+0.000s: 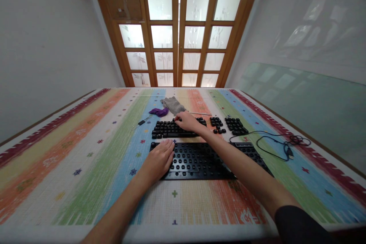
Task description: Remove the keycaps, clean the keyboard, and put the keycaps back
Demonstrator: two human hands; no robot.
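Observation:
A black keyboard base lies in front of me with its key posts bare, apart from what looks like a keycap at its top left corner. My left hand rests flat over the base's left end and covers part of it. Beyond the base, loose black keycaps lie in rows like a keyboard's layout. My right hand reaches across the base to these rows. Its fingers are pinched together at a keycap in the back row, mostly hidden by the fingertips.
Smaller keycap groups lie to the right. A coiled black USB cable runs from the base. Behind the rows are a grey cloth, a purple cloth and a thin stick. A small black item lies left.

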